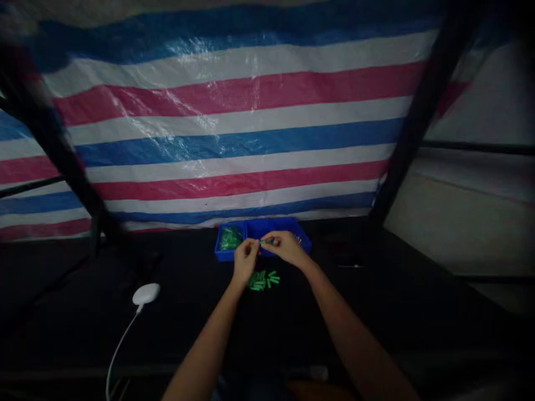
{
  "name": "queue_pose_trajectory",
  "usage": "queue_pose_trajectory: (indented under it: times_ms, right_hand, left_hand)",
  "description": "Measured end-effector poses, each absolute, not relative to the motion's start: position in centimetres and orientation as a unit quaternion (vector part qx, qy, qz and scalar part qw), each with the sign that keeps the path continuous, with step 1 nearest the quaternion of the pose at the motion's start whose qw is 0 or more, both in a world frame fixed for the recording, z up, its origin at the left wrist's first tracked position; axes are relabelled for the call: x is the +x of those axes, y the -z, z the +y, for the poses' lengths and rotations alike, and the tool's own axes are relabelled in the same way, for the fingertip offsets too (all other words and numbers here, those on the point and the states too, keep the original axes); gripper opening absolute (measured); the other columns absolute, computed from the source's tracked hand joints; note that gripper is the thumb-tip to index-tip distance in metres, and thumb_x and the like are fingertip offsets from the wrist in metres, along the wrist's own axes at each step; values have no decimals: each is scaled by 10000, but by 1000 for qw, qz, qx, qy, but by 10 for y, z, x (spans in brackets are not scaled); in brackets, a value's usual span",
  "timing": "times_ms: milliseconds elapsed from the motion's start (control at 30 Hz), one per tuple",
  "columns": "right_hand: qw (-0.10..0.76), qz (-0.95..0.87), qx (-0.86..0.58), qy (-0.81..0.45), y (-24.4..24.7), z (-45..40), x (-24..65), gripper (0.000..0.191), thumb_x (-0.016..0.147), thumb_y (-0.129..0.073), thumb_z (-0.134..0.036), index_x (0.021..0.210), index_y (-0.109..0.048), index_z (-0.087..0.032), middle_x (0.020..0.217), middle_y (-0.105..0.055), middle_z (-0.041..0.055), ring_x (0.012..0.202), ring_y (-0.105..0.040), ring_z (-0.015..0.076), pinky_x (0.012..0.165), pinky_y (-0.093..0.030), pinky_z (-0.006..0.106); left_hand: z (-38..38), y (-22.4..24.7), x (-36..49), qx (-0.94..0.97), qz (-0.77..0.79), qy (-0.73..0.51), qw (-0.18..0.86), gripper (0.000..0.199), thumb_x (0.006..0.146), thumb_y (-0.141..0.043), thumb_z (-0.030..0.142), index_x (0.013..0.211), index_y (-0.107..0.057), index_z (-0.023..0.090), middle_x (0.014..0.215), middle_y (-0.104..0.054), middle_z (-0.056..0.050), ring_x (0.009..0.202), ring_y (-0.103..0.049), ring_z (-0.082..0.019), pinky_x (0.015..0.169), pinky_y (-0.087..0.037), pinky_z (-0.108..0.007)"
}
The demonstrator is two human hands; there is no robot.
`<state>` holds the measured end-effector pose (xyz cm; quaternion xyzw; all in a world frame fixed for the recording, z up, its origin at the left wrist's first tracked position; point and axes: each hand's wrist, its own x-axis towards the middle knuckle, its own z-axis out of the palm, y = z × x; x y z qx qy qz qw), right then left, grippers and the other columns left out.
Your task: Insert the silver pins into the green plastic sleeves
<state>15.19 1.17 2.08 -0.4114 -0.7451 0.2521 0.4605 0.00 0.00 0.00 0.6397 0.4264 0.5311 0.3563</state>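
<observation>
My right hand [287, 248] pinches a small green strip [264, 241] between thumb and fingertips. Close to the strip's left end, my left hand [246, 260] is closed in a pinch; what its fingertips hold, if anything, is too small to make out. Both hands are over the front of a blue divided tray [226, 257]. In the tray's left compartment lies a heap of green pieces [231, 238], seemingly in clear plastic. Small shiny bits [298, 239] show at the right, partly hidden by my right hand. Several loose green strips [259, 280] lie on the table below the hands.
The black table [188, 323] runs across the view. A white round device [146, 293] with a white cable lies at the left. Farther right is a thin light-coloured object [351, 266]. Behind hangs a striped plastic sheet [242, 147] between dark posts [412, 133].
</observation>
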Motion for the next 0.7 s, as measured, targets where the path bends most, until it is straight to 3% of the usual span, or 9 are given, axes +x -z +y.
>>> queue_pose_trajectory:
  times_ms: [700]
  right_hand:
    - [507, -721, -383, -276, -25, 7, 141, 206, 732, -618, -285, 857, -696, -141, 661, -639, 21, 492, -476, 83, 460, -346, 197]
  left_hand:
    - [5, -4, 4, 554, 381, -536, 511, 358, 696, -595, 488, 723, -555, 133, 608, -536, 16, 427, -457, -53, 349, -340, -143]
